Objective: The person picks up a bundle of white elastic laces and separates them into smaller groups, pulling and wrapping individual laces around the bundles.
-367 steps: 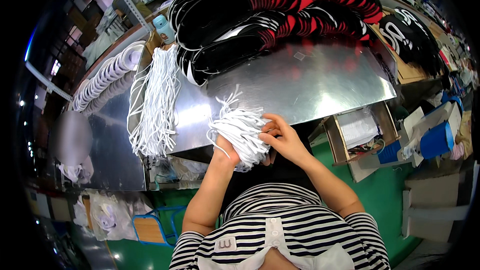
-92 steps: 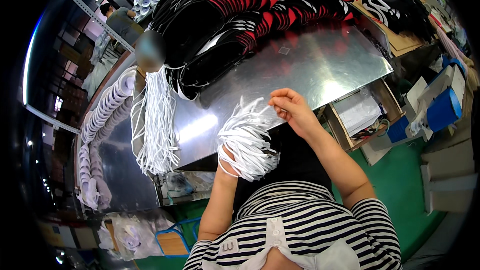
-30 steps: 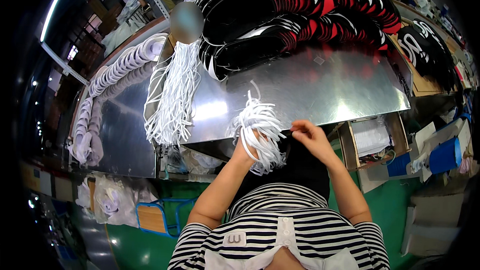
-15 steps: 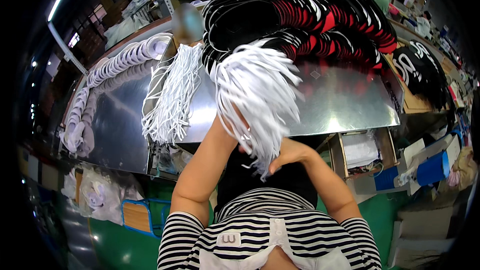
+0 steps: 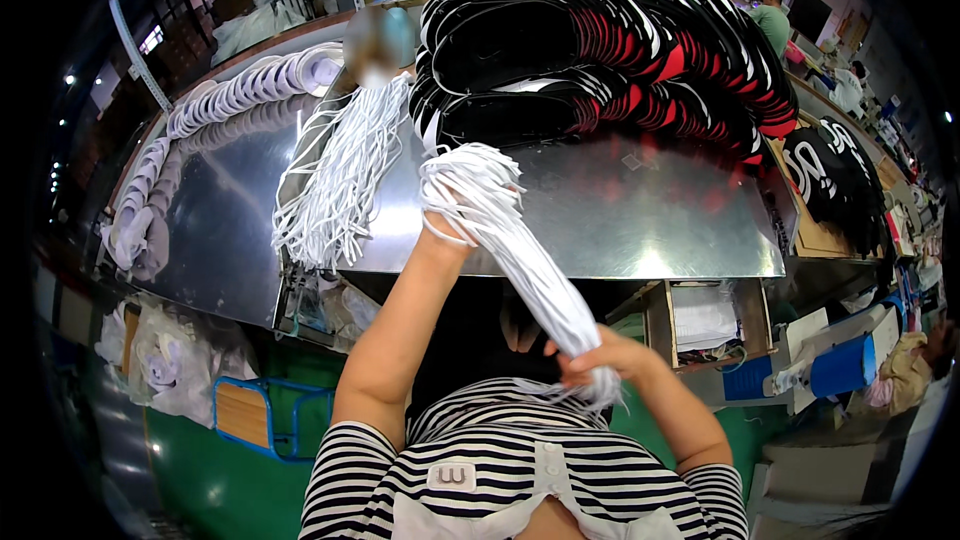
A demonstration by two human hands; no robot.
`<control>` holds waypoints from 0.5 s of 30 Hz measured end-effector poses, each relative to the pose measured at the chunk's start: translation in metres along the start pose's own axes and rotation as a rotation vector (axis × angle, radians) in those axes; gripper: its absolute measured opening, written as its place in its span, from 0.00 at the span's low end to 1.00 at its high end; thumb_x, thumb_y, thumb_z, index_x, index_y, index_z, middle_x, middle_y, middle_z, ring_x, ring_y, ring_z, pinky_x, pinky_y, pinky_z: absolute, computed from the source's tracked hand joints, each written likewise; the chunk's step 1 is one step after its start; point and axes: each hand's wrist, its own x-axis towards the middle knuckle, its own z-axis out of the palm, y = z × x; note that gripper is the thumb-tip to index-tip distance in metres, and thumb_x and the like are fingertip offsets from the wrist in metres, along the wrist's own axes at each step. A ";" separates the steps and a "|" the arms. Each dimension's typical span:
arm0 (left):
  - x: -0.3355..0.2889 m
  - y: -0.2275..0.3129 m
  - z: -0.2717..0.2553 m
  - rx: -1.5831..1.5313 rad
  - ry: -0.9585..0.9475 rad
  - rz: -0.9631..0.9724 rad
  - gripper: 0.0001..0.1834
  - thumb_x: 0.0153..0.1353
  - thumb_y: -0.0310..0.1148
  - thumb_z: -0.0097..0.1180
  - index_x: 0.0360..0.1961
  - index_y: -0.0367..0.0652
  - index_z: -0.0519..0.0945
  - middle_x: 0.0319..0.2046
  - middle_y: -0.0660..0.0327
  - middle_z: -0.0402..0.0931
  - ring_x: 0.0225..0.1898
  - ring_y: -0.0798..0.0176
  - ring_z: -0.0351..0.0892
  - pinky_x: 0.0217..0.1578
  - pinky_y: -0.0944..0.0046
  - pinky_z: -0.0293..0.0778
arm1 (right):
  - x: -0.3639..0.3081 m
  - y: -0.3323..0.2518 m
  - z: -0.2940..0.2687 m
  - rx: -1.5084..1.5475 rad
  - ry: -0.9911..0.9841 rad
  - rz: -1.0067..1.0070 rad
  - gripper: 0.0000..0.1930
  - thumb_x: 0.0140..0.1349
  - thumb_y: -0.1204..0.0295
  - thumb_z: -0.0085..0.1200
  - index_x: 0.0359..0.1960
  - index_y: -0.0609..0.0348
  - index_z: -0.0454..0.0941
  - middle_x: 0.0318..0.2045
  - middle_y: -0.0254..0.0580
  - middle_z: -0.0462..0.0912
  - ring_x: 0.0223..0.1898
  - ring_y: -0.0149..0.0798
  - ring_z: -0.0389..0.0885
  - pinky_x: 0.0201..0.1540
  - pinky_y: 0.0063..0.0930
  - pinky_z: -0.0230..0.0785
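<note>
A bundle of long white laces (image 5: 545,285) stretches between my two hands in front of my body. My left hand (image 5: 440,208) is under the upper end, mostly covered by laces that loop over it; it appears closed round them at the table's front edge. Lower down and to the right, my right hand (image 5: 604,352) wraps round the bundle near its loose ends, close to my striped shirt. To the left of my left hand, a second heap of white laces (image 5: 350,175) hangs over the edge of the metal table (image 5: 620,225).
Stacked black, red and white shoe uppers (image 5: 600,50) fill the back of the table. White curved pieces (image 5: 250,90) line the left side. An open drawer (image 5: 705,320) sits below at right, a blue-framed stool (image 5: 245,415) at lower left. Other people (image 5: 770,20) are farther back.
The spread, swinging laces are now drawn into a narrow bundle. My right hand has closed on the lower ends and moved down; my left hand has moved slightly left.
</note>
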 end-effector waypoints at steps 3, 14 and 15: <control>-0.003 0.001 -0.018 -0.070 0.027 0.055 0.17 0.66 0.42 0.45 0.43 0.39 0.75 0.38 0.52 0.78 0.40 0.51 0.78 0.42 0.47 0.78 | -0.029 -0.044 -0.004 -0.154 0.142 0.019 0.25 0.50 0.70 0.64 0.48 0.69 0.69 0.18 0.36 0.71 0.19 0.27 0.69 0.34 0.30 0.73; 0.027 -0.087 -0.002 -0.162 0.487 -0.102 0.05 0.56 0.25 0.55 0.33 0.33 0.74 0.30 0.53 0.74 0.39 0.55 0.75 0.53 0.53 0.72 | -0.139 -0.156 -0.082 -1.328 0.539 0.305 0.20 0.48 0.69 0.63 0.42 0.65 0.73 0.28 0.47 0.81 0.28 0.38 0.80 0.33 0.32 0.72; 0.035 -0.101 -0.009 -0.151 0.392 -0.135 0.06 0.57 0.25 0.55 0.34 0.34 0.75 0.31 0.53 0.74 0.40 0.55 0.76 0.53 0.54 0.72 | -0.152 -0.160 -0.103 -1.504 0.583 0.255 0.20 0.48 0.68 0.63 0.42 0.64 0.74 0.29 0.49 0.82 0.28 0.42 0.81 0.34 0.35 0.72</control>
